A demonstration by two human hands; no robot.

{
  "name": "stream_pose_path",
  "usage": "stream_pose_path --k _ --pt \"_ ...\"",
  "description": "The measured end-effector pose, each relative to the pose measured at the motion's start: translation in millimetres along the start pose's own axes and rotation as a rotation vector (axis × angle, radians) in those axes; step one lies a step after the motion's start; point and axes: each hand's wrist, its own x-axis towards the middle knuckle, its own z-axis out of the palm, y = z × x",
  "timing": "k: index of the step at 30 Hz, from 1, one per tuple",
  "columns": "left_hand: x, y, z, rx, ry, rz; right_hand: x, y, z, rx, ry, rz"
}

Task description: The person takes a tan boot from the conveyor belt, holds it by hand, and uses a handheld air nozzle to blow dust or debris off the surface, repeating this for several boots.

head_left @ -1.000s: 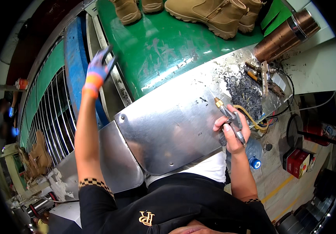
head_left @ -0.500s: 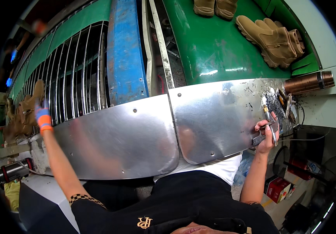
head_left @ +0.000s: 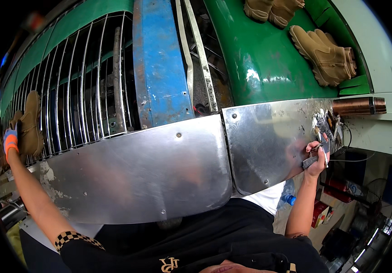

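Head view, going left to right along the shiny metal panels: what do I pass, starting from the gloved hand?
Left hand in a glove → chrome grille → blue bar → seam between the two metal panels → right hand holding a tool → copper-coloured cylinder.

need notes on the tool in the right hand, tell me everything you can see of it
The tool is a slim, dark grey, pen-like hand tool with a straight body and a thin metal lever lying along it. The right hand grips it around the body, fingers curled over it, at the right end of the shiny metal panel. It lies slanted, one end sticking out lower left of the fist, the other toward the dark debris on the panel's corner. A thin cable trails right from near the hand. Its tip is too small to make out.
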Motion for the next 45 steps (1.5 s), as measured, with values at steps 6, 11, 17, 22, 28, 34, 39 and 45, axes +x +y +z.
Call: stream_pose_path --k 6,11,17,22,28,34,39,45 --pt "-58.8 33.8 -6.9 -0.17 0.129 -0.149 2.0 -0.4 2.4 0.064 -0.016 0.019" --pt "-124.3 56.1 31.1 -0.167 0.312 -0.018 3.2 1.5 9.8 0.079 0.014 0.033" --pt "-347.0 89.8 13.0 -1.768 0.157 -0.077 -5.2 -6.1 1.1 -0.021 0.023 0.021" --pt "-519.5 19.0 35.9 -1.364 -0.048 0.142 0.9 3.3 0.8 0.07 -0.015 0.006" --pt "-614.5 96.0 -85.6 -0.254 -0.425 0.677 -3.4 -0.4 -3.1 0.084 -0.022 -0.022" --pt "-654.0 114.2 -250.1 -0.899 -0.105 0.557 -8.6 -1.5 -9.7 0.087 -0.101 -0.08" --pt "-649.4 239.0 -289.3 -0.45 0.251 1.189 -9.1 1.2 -13.1 0.101 -0.112 -0.116" --pt "-610.1 297.5 -287.6 -0.485 0.343 1.277 -14.5 -3.7 -23.4 0.207 -0.102 -0.089"
